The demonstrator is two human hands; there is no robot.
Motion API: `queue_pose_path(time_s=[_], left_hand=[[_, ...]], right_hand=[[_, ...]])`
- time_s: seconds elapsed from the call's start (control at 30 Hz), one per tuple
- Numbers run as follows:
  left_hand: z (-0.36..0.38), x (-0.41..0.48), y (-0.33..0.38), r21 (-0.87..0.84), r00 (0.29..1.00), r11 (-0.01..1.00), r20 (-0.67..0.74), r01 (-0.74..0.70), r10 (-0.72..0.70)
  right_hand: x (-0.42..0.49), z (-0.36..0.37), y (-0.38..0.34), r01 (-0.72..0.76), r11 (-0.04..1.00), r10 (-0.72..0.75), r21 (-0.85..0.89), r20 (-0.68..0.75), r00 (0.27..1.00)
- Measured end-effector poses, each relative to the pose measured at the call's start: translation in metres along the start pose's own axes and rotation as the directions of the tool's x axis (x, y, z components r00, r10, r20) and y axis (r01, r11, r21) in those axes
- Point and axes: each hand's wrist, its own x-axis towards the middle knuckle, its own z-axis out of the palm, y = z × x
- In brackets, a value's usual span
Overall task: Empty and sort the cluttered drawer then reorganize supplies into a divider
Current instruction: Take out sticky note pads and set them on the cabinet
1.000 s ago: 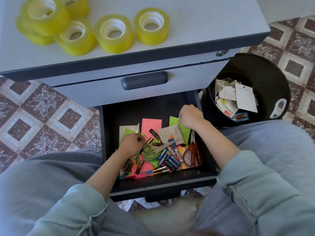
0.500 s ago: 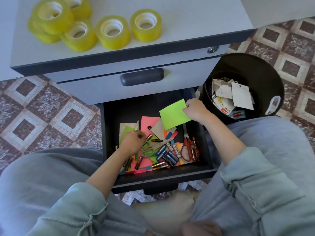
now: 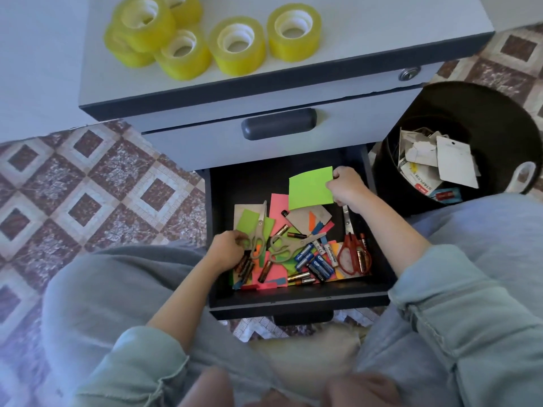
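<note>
Soft bluish daylight, blurred warped edges

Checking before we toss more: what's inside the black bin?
The bin holds white paper scraps, a white card tag, printed packaging and a blue-red packet. Anything beneath them is hidden.

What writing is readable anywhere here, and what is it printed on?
"STAPLER": on the white packet lying in the black bin, printed at a slant.
Blue batteries in the drawer: print too small to read.
White pen beside them: dark lettering, too blurred to read.
No other text is legible.
</note>
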Motion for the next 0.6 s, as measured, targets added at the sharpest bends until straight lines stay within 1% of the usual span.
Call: queue_pose_path(time_s=[0.07, 0.13, 0.2, 0.23, 0.3, 0.37, 0.6], left_hand=[[0.01, 0.001, -0.006, 0.024, 0.997, 0.999, 0.059, 0.044, -0.045], [0.017, 0.002, -0.006, -0.061, 0.99, 0.994, 0.112, 0.096, -0.089], [0.022, 0.004, -0.003, -0.07, 0.988, 0.991, 0.106, 0.116, -0.109], [0.026, 0.006, -0.003, -0.024, 0.99, 0.993, 0.093, 0.111, -0.109], [0.03, 0.008, -0.003, 0.096, 0.993, 0.992, 0.077, 0.078, -0.086], [0.033, 0.009, -0.004, 0.17, 0.996, 0.985, 0.077, 0.031, -0.045], [0.039, 0.011, -0.009, 0.245, 0.995, 0.966, 0.065, -0.088, 0.074]], right_hand=[[0.001, 0.0, 0.002, -0.006, 1.0, 0.006, 0.005, -0.011, 1.0], [0.002, 0.0, 0.005, -0.012, 1.0, 0.012, 0.003, -0.018, 1.0], [0.001, 0.0, 0.009, -0.021, 1.0, 0.021, 0.004, -0.021, 1.0], [0.001, 0.0, 0.011, -0.025, 1.0, 0.026, 0.006, -0.02, 0.999], [0.003, -0.001, 0.013, -0.03, 0.999, 0.03, 0.015, -0.02, 0.999], [0.004, -0.001, 0.014, -0.028, 0.999, 0.028, 0.025, -0.026, 0.999], [0.012, 0.004, 0.018, -0.048, 0.997, 0.05, 0.065, -0.024, 0.998]])
